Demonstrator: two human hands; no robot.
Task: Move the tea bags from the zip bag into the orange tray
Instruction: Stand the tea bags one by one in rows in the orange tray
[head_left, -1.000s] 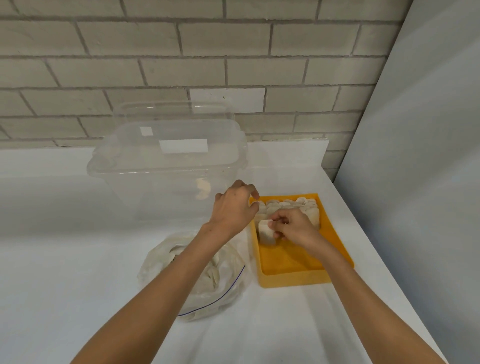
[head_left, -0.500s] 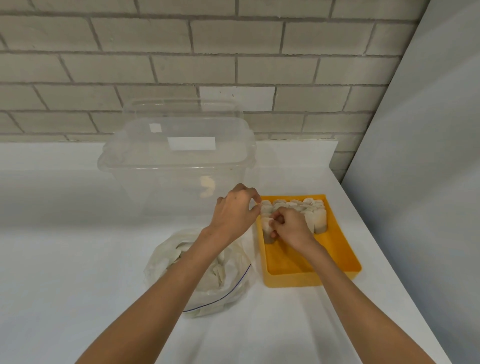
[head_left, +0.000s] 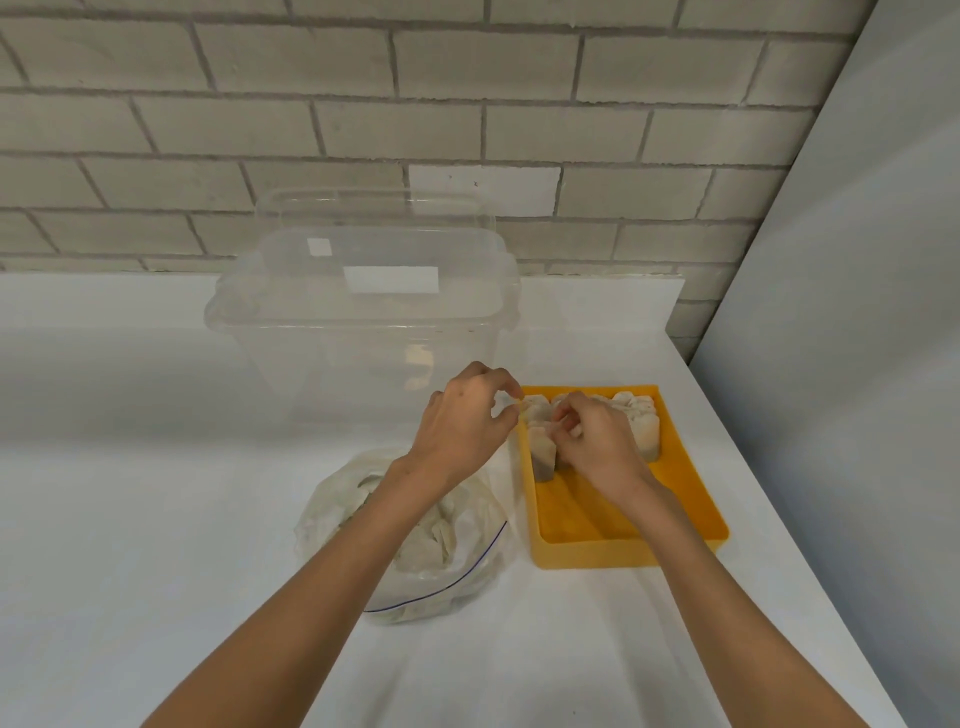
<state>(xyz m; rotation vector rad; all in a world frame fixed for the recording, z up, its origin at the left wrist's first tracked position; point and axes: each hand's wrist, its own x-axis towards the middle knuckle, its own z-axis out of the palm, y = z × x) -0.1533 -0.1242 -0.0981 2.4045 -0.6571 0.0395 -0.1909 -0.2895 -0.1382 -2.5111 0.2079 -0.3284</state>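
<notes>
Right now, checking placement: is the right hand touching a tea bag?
Touching. Head view: right hand pinches the top of a tea bag in the tray.

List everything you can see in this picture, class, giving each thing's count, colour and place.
orange tray: one, orange, table's right side
tray tea bags: several, off-white, upright along the tray's far end
zip bag: one, clear, left of the tray, more tea bags inside
lidded container: one, clear, behind the zip bag
table: one, white
brick wall: one, grey, behind
panel: one, pale grey, right
left hand: one, fingers curled at the tray's far left corner
right hand: one, pinching one of the tray tea bags
</notes>
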